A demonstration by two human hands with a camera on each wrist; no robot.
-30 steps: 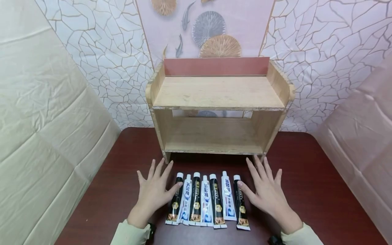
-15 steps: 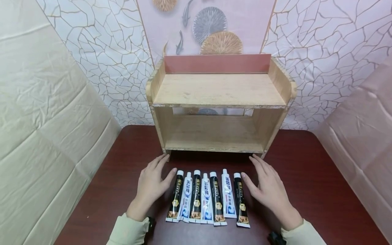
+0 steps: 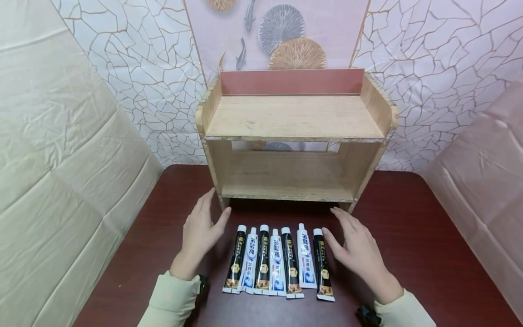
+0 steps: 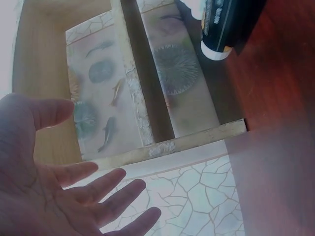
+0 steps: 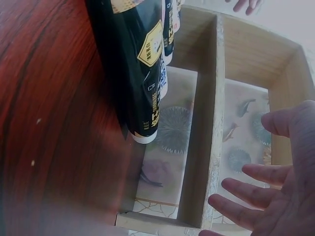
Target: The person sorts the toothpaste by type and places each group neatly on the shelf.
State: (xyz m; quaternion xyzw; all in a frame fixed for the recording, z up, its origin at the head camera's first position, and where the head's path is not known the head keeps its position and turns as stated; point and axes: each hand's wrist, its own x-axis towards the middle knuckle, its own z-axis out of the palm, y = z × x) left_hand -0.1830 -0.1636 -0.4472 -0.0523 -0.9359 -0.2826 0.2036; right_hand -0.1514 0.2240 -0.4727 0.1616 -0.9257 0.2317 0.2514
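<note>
Seven capped tubes lay side by side on the tabletop (image 3: 122,259) in front of the wooden shelf (image 3: 294,118), caps toward it: four black tubes (image 3: 234,263) alternating with three white tubes (image 3: 277,268). The left hand (image 3: 199,234) was near the shelf's front left foot, fingers extended, thumb apart, holding nothing; the right hand (image 3: 361,247), near its front right foot, was likewise loosely spread and empty. The step looked like a ready pose, nothing gripped; handling a tube would call for curling fingers and thumb round it. The white tubes carried blue lettering that seemed to read 冷酸灵, with 抗敏感 below. The black ones bore gold characters, 王 among them, and a yellow hexagonal label (image 5: 151,46) whose small print was too blurred to read surely.
</note>
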